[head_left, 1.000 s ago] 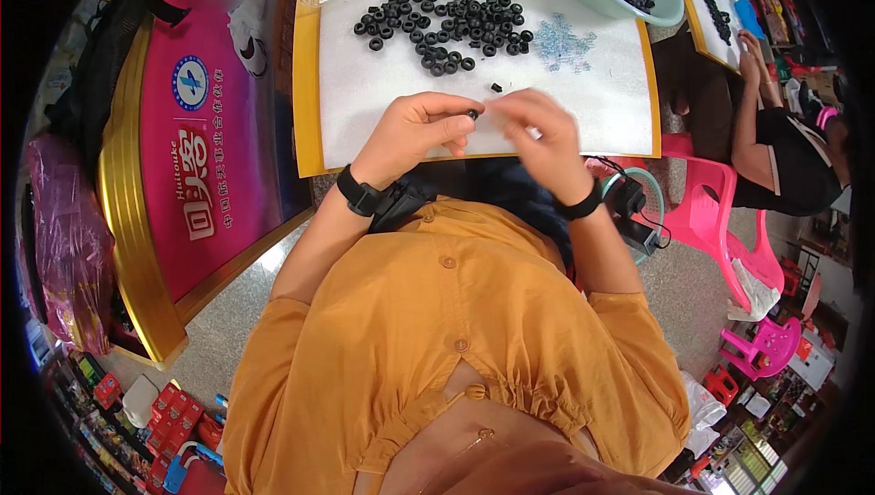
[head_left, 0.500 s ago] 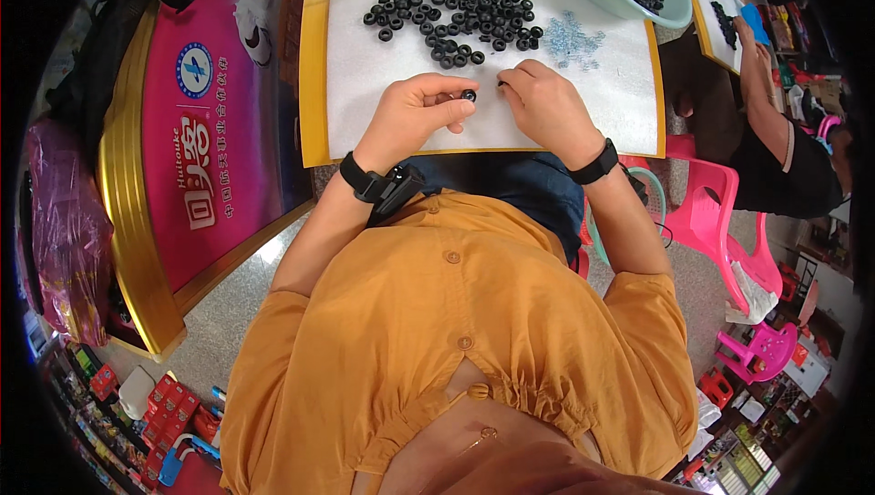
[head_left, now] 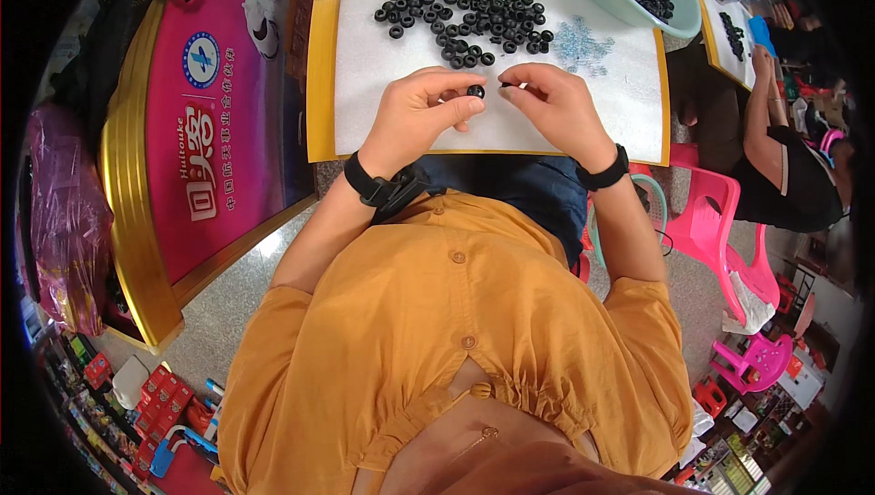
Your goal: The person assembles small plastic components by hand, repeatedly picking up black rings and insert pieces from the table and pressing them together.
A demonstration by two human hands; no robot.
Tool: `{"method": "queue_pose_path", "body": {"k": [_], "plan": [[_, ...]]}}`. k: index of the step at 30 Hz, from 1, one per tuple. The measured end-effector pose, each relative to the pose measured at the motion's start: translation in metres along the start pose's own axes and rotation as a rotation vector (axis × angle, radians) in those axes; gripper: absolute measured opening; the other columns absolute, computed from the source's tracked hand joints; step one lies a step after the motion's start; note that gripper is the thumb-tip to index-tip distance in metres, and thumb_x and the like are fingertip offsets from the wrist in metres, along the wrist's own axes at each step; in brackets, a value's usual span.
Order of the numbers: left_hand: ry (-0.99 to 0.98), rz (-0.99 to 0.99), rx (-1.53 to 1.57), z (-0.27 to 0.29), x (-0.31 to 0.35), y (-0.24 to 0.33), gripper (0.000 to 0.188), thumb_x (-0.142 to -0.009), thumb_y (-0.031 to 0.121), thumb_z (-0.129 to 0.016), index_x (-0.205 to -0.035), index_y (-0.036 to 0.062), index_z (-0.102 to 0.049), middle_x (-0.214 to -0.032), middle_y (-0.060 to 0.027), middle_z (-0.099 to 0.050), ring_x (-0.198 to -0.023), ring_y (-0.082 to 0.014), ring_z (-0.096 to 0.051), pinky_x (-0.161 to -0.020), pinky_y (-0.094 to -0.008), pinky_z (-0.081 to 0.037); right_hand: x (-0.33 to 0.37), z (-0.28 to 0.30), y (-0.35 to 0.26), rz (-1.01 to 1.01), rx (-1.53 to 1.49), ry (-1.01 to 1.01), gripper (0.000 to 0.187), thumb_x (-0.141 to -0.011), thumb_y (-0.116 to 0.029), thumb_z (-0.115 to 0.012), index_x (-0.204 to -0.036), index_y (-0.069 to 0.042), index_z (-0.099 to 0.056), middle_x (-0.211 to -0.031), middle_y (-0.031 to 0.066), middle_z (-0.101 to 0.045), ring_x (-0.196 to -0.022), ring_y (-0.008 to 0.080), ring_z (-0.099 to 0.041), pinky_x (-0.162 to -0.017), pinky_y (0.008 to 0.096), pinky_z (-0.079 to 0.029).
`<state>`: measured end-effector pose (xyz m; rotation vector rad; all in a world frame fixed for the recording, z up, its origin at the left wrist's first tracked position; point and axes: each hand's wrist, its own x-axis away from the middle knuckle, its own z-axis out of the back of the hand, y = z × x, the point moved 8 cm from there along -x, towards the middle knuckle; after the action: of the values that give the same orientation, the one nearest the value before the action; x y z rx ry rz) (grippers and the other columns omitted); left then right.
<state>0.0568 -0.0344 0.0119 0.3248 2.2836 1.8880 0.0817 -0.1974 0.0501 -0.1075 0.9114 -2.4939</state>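
Over the near part of a white-topped table (head_left: 383,121) with a yellow edge, my left hand (head_left: 415,121) pinches a black ring-shaped piece (head_left: 476,91) between thumb and forefinger. Just to its right, my right hand (head_left: 561,112) is closed in a pinch on a tiny dark piece (head_left: 506,85), too small to name. The fingertips of the two hands are close but apart. Beyond them lies a loose pile of black rings (head_left: 501,16). Right of that pile are scattered small clear-blue pieces (head_left: 583,44).
A pale green basin (head_left: 688,21) full of black rings stands at the far right table corner. To my left is a pink counter panel (head_left: 200,149) with a gold frame. A pink chair (head_left: 706,212) stands at right, near another person (head_left: 775,149) working at a second table.
The view has shifted slightly, moving the table rightward in the picture. My right fingers have straightened somewhat toward the left hand. My left hand still pinches the black ring.
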Motion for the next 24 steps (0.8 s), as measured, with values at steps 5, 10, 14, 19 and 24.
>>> {"method": "queue_pose_path", "body": {"k": [5,10,14,19,24], "plan": [[0.024,-0.072,-0.056,-0.004,0.004,0.017,0.026,-0.085,0.007,-0.075,-0.11,-0.0004,-0.072,-0.09,-0.0045,-0.064,-0.072,-0.0099,-0.062,-0.062,-0.0235,-0.054,0.015,-0.004,-0.008,-0.21,-0.912,0.11,0.014,-0.091,-0.005,-0.069,-0.104,0.0,-0.071,-0.091,0.0007,-0.065,-0.074,0.0064,-0.058,-0.063,0.0208,-0.048],[0.058,-0.147,-0.102,-0.004,0.009,0.025,0.026,-0.085,0.006,-0.074,-0.11,-0.001,-0.072,-0.093,-0.0071,-0.067,-0.074,-0.0109,-0.065,-0.061,-0.023,-0.055,0.016,-0.005,-0.016,-0.076,-0.833,0.191,0.014,-0.089,-0.003,-0.07,-0.103,0.0,-0.072,-0.1,0.0053,-0.065,-0.074,0.0083,-0.06,-0.063,0.0212,-0.049],[0.054,-0.179,-0.136,-0.004,0.009,0.027,0.025,-0.085,0.006,-0.074,-0.109,-0.0013,-0.072,-0.094,-0.0078,-0.067,-0.072,-0.0113,-0.066,-0.061,-0.023,-0.055,0.02,-0.009,-0.015,-0.046,-0.871,0.227,0.017,-0.088,0.0,-0.071,-0.105,0.0,-0.072,-0.101,0.0068,-0.065,-0.075,0.009,-0.06,-0.063,0.0208,-0.049],[0.03,-0.192,-0.168,-0.006,0.01,0.029,0.023,-0.085,0.005,-0.074,-0.107,-0.0011,-0.072,-0.093,-0.0078,-0.067,-0.068,-0.0116,-0.065,-0.06,-0.0228,-0.054,0.023,-0.011,-0.018,-0.037,-0.86,0.251,0.017,-0.086,0.002,-0.072,-0.103,0.0,-0.073,-0.101,0.0073,-0.066,-0.074,0.0091,-0.061,-0.063,0.021,-0.05],[-0.03,-0.112,-0.062,-0.01,0.01,0.025,0.025,-0.086,-0.001,-0.071,-0.111,-0.0019,-0.071,-0.097,-0.0071,-0.065,-0.071,-0.01,-0.063,-0.062,-0.0216,-0.053,0.024,-0.009,-0.018,0.015,-0.847,0.286,0.017,-0.086,0.002,-0.072,-0.103,-0.001,-0.073,-0.101,0.0073,-0.066,-0.074,0.0091,-0.061,-0.063,0.0209,-0.05]]}}
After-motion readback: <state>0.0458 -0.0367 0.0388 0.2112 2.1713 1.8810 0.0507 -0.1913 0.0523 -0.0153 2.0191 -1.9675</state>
